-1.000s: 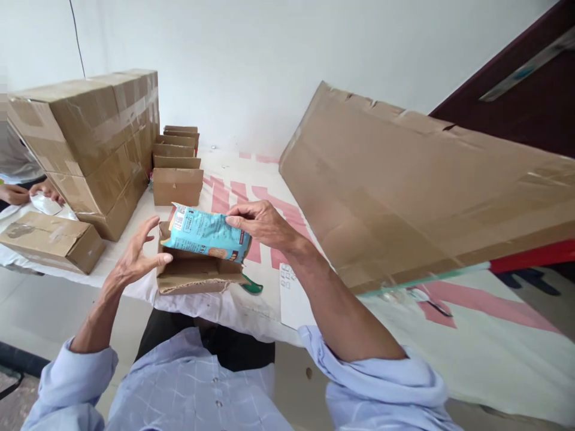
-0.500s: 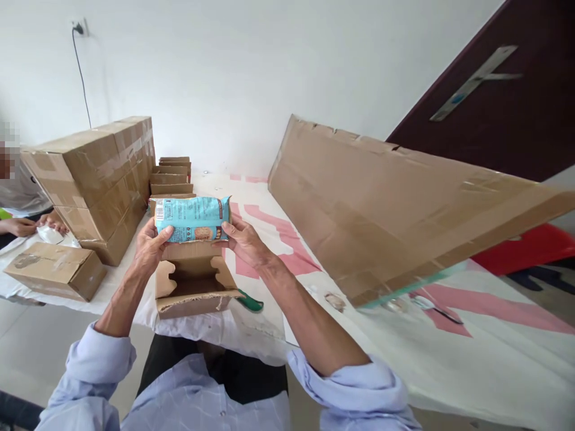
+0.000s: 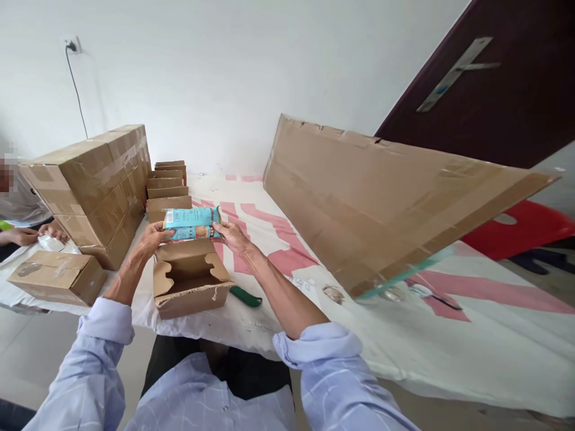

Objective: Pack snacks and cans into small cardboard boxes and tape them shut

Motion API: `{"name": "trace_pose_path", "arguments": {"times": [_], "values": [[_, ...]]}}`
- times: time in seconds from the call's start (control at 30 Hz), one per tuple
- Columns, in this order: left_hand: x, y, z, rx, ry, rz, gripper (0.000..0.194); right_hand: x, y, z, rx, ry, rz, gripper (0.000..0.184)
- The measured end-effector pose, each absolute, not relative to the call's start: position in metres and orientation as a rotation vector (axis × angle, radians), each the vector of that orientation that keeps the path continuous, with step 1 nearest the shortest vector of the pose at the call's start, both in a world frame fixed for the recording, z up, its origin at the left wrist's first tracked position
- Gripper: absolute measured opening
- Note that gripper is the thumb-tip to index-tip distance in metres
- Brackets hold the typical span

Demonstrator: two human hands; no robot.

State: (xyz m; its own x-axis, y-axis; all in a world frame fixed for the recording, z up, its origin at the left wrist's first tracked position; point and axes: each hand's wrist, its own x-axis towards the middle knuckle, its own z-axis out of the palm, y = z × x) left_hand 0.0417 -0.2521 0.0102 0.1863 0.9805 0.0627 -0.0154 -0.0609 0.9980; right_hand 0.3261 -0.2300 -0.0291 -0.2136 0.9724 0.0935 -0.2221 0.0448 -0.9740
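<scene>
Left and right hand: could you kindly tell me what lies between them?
In the head view, a blue printed packet lies there, one end in the left hand, the other in the right hand.

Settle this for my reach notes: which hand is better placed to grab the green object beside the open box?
Probably the right hand: it's nearer the green object, which lies right of the open box. The left hand is farther; both hold the blue packet.

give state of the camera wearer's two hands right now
Left hand: closed, holding the left end of a light-blue, rectangular printed film packet.
Right hand: closed, holding the packet's right end.
</scene>
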Motion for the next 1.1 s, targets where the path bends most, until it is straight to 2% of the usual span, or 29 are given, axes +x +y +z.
{"name": "trace_pose_path", "arguments": {"times": [0.3,0.53,0.67,0.93,1.1], "values": [[0.034,-0.231,-0.015,1.230,1.139,1.074,0.053,0.324,-0.220,-0.048,-0.923,-1.227,1.420,0.063],[0.031,-0.224,-0.036,1.162,1.203,0.984,0.033,0.319,-0.216,-0.065,-0.956,-1.209,1.467,0.055],[0.029,-0.222,-0.042,1.135,1.214,0.947,0.029,0.317,-0.212,-0.071,-0.977,-1.215,1.475,0.054],[0.033,-0.225,-0.038,1.132,1.238,0.919,0.031,0.312,-0.212,-0.073,-0.992,-1.233,1.444,0.060],[0.042,-0.231,-0.018,1.198,1.212,0.997,0.028,0.311,-0.215,-0.051,-0.964,-1.282,1.343,0.061]]}}
